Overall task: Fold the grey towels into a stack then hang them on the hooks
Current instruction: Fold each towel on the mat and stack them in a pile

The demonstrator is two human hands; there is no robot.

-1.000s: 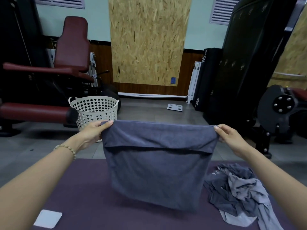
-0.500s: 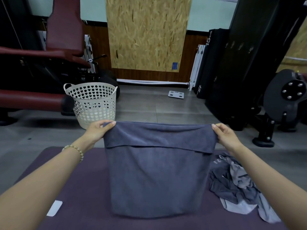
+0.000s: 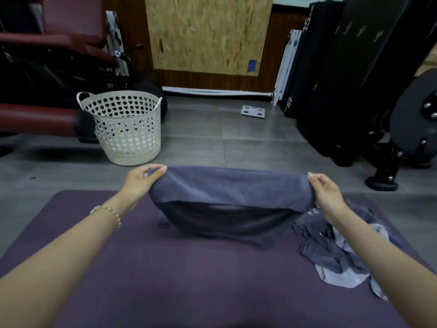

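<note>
Purple mat (image 3: pixel 118 268) fills your 6 o'clock. At your 11: white perforated basket (image 3: pixel 127 129) on grey tile floor (image 3: pixel 212 138), just beside red padded bench (image 3: pixel 40 117) at your 9. Your 12: chipboard panel (image 3: pixel 208 31) against wall. Your 1: white scale (image 3: pixel 253 111) on floor. Your 2: black disc machine (image 3: pixel 416 119).

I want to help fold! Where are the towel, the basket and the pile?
towel (image 3: pixel 227 188), head view, folded top flap.
basket (image 3: pixel 127 136), head view, holed front wall.
pile (image 3: pixel 331 252), head view, dark crumpled middle.
</note>
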